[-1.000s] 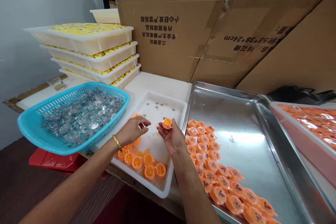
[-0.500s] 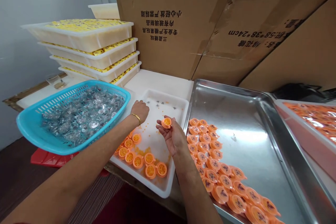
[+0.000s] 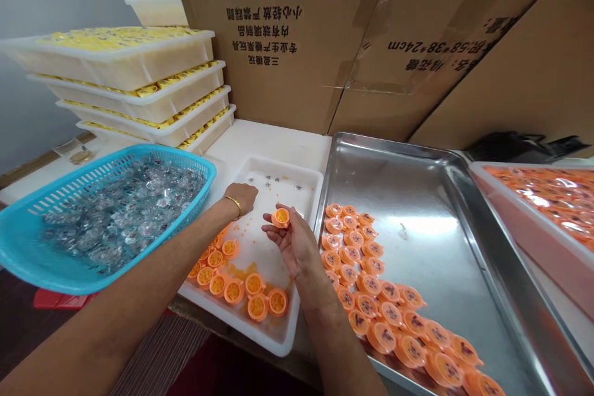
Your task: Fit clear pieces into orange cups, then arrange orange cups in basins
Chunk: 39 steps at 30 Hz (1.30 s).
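Observation:
My right hand (image 3: 294,242) holds a small orange cup (image 3: 281,217) filled with yellow beads, pinched upright at the fingertips above the white tray (image 3: 282,339). My left hand (image 3: 241,197), with a gold bangle at the wrist, reaches to the tray's far left part near a few small dark pieces (image 3: 273,181); its fingers are curled down and hidden, so what they touch is unclear. Several open filled orange cups (image 3: 245,286) stand along the tray's near edge. Capped orange cups (image 3: 380,303) lie in rows in the steel tray (image 3: 445,247).
A blue basket (image 3: 32,263) of clear plastic lids sits at the left. Stacked white trays (image 3: 139,93) of yellow pieces stand behind it. Cardboard boxes (image 3: 371,31) wall off the back. A tray of orange cups (image 3: 547,198) is at the right.
My left hand went from in front of the held cup out to the tray's far left part. The right hand kept the orange cup still. The view shifted slightly.

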### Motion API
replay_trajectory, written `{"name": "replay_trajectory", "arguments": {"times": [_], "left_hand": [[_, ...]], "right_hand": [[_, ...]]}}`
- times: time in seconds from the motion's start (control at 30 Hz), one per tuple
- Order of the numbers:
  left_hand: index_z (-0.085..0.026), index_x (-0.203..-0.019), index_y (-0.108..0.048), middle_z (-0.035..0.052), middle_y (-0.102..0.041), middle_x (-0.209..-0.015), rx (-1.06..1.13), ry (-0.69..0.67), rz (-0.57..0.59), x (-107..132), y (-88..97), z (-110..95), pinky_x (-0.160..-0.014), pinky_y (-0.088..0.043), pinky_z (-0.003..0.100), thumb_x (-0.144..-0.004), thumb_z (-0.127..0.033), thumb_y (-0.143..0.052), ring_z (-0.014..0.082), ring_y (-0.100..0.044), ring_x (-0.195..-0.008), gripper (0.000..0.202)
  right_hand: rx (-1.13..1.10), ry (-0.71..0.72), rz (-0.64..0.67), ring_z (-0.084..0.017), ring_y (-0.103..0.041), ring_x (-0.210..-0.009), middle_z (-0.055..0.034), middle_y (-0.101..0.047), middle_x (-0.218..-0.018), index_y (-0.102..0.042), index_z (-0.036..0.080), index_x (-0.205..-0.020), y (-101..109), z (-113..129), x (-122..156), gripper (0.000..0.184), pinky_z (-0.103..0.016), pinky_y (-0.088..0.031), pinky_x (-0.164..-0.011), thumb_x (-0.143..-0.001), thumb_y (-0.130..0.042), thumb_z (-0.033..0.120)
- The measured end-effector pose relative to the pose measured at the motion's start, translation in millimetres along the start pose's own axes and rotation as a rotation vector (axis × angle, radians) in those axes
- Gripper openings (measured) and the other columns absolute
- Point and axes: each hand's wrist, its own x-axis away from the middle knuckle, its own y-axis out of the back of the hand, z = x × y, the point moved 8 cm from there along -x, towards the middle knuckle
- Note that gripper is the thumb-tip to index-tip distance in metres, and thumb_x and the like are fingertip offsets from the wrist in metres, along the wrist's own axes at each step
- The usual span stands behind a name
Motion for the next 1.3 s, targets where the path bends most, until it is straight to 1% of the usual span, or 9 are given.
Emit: {"name": "replay_trajectory", "arguments": {"times": [0.13,0.27,0.4,0.5,0.6,0.7,1.03,1.17,1.3], "left_hand": [[-0.016,-0.084,-0.068,0.0163,-0.068,-0.100,0.080,0.016,-0.001,-3.3,-1.2,-1.8,-0.084,-0.046,0.040,-0.064,-0.019,-0.072,0.0316,-0.062,-0.099,0.020],[-0.015,-0.060,-0.064,0.0131,-0.069,-0.082,0.224,0.032,-0.038,-1.7,7.7,-3.1,-0.079,-0.046,0.038,-0.055,-0.011,-0.074,0.0314,-0.064,-0.090,0.012],[-0.016,-0.071,-0.065,0.0064,-0.066,-0.075,0.452,0.026,-0.156,14.6,26.3,0.6,-0.068,-0.046,0.028,-0.073,-0.024,-0.062,0.0196,-0.063,-0.077,0.009],[-0.015,-0.081,-0.063,0.0019,-0.060,-0.067,1.028,0.013,-0.205,34.4,27.4,4.7,-0.056,-0.043,0.021,-0.081,-0.034,-0.053,0.0102,-0.056,-0.060,0.021],[-0.014,-0.075,-0.060,-0.0011,-0.057,-0.067,1.737,-0.009,-0.097,52.5,12.4,-3.6,-0.052,-0.040,0.017,-0.072,-0.031,-0.066,0.0055,-0.051,-0.054,0.018],[-0.014,-0.076,-0.059,-0.0002,-0.059,-0.075,1.956,-0.021,0.000,66.0,3.5,-15.4,-0.053,-0.042,0.016,-0.071,-0.028,-0.068,0.0053,-0.055,-0.059,0.017],[-0.014,-0.077,-0.058,-0.0016,-0.060,-0.069,2.020,0.006,-0.024,78.2,-4.2,-18.3,-0.048,-0.039,0.015,-0.073,-0.027,-0.069,0.0043,-0.055,-0.053,0.017],[-0.015,-0.077,-0.057,-0.0024,-0.059,-0.065,1.742,-0.099,-0.163,86.4,10.0,-17.8,-0.045,-0.038,0.017,-0.077,-0.031,-0.064,0.0074,-0.058,-0.050,0.018],[-0.015,-0.084,-0.059,-0.0008,-0.062,-0.068,1.397,-0.250,-0.185,96.6,25.4,-24.5,-0.055,-0.045,0.022,-0.081,-0.029,-0.056,0.0098,-0.059,-0.057,0.015]], "right_hand": [[0.012,-0.007,0.019,-0.013,-0.066,-0.054,-0.0088,-0.071,-0.076,-0.054,0.015,-0.102,-1.5,0.3,1.8,0.023,-0.019,-0.050,-0.049,-0.093,-0.041,0.031],[0.035,-0.020,0.033,-0.013,-0.066,-0.054,-0.0083,-0.071,-0.077,-0.054,0.015,-0.103,-3.7,0.6,4.0,0.024,-0.019,-0.050,-0.049,-0.094,-0.038,0.030],[0.023,-0.003,0.025,-0.013,-0.066,-0.055,-0.0077,-0.071,-0.077,-0.054,0.015,-0.104,-2.9,2.8,4.6,0.024,-0.019,-0.050,-0.049,-0.094,-0.038,0.029],[0.002,0.023,0.026,-0.013,-0.065,-0.055,-0.0076,-0.071,-0.077,-0.054,0.015,-0.102,-1.8,4.4,4.2,0.022,-0.019,-0.050,-0.050,-0.092,-0.044,0.031],[-0.016,0.034,0.022,-0.012,-0.065,-0.054,-0.0076,-0.071,-0.077,-0.055,0.015,-0.099,-0.3,4.4,3.7,0.021,-0.019,-0.050,-0.050,-0.090,-0.047,0.032],[-0.010,0.047,0.042,-0.012,-0.065,-0.055,-0.0075,-0.071,-0.078,-0.056,0.015,-0.098,-1.0,5.4,3.4,0.021,-0.018,-0.050,-0.050,-0.090,-0.048,0.032],[0.022,0.074,0.041,-0.012,-0.065,-0.054,-0.0074,-0.071,-0.078,-0.056,0.015,-0.098,-1.7,8.3,4.0,0.019,-0.017,-0.048,-0.048,-0.090,-0.046,0.030],[0.034,0.069,0.047,-0.012,-0.065,-0.055,-0.0068,-0.071,-0.078,-0.056,0.015,-0.098,-2.0,8.3,4.7,0.019,-0.018,-0.049,-0.049,-0.091,-0.044,0.028],[0.026,0.087,0.067,-0.012,-0.066,-0.056,-0.0051,-0.071,-0.077,-0.057,0.017,-0.098,-2.8,9.3,4.8,0.020,-0.018,-0.048,-0.048,-0.087,-0.051,0.033]]}}
